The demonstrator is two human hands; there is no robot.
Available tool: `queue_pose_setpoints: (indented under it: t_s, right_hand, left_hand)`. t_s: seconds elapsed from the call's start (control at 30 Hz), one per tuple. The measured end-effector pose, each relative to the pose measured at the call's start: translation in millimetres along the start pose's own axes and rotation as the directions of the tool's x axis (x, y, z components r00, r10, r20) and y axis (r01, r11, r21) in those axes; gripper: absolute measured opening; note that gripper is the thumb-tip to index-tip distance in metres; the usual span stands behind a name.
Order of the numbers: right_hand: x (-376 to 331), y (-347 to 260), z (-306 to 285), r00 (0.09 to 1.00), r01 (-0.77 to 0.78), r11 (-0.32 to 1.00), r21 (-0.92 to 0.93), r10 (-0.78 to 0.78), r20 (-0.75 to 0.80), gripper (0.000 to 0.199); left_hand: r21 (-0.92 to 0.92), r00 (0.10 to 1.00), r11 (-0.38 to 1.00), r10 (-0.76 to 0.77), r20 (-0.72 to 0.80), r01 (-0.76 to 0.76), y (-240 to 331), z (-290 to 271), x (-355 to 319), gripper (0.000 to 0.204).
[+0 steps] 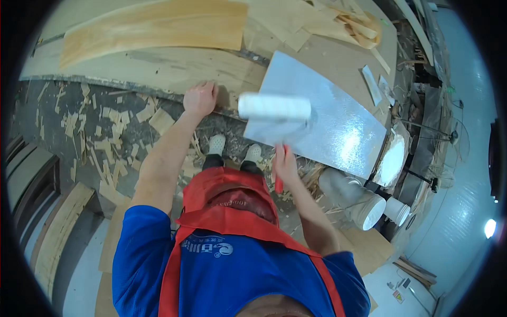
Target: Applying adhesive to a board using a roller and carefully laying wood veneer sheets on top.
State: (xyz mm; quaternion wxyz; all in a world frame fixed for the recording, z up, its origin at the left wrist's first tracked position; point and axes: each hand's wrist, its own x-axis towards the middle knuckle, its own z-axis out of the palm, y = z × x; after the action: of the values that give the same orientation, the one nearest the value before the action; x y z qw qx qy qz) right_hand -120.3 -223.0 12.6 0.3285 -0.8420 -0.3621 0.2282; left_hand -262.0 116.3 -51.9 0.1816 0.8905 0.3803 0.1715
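My right hand (285,166) is closed round the red handle of a paint roller (274,107). Its white sleeve, slightly blurred, is over the left part of a pale panel (327,87). A glossy, wet-looking film covers the panel, with a bright reflection toward its right end. My left hand (200,99) rests at the near edge of the worktable (232,71), left of the panel. Its fingers are curled in, and their undersides are hidden.
A tan veneer sheet (158,29) lies across the table's far left, and crumpled strips (359,29) lie at the far right. White buckets (368,211) stand at the near right. Wood scraps (113,124) litter the floor; curved wooden frames (60,222) stand left.
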Motion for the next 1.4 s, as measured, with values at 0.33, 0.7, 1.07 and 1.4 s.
queue_pose_setpoints:
  t_s: [0.33,0.7,1.07,1.4]
  right_hand:
    - [13,-4,-70,0.955,-0.114,0.975,-0.191,0.16,0.25,0.048]
    - [63,-6,-100,0.846,0.186,0.849,-0.494,0.117,0.52,0.037]
    - [-23,158,-370,0.779,0.037,0.473,-0.88,0.538,0.322,0.035]
    - [101,-5,-113,0.753,0.356,0.81,-0.466,0.046,0.656,0.032]
  left_hand:
    - [0.059,0.988,0.987,-0.151,0.028,0.149,-1,10,-6,0.03]
    - [0.14,0.963,0.953,-0.269,-0.009,0.267,19,3,6,0.034]
    - [0.179,0.957,0.944,-0.287,0.037,0.277,18,1,1,0.034]
    - [0.219,0.95,0.934,-0.303,0.071,0.281,9,12,6,0.038]
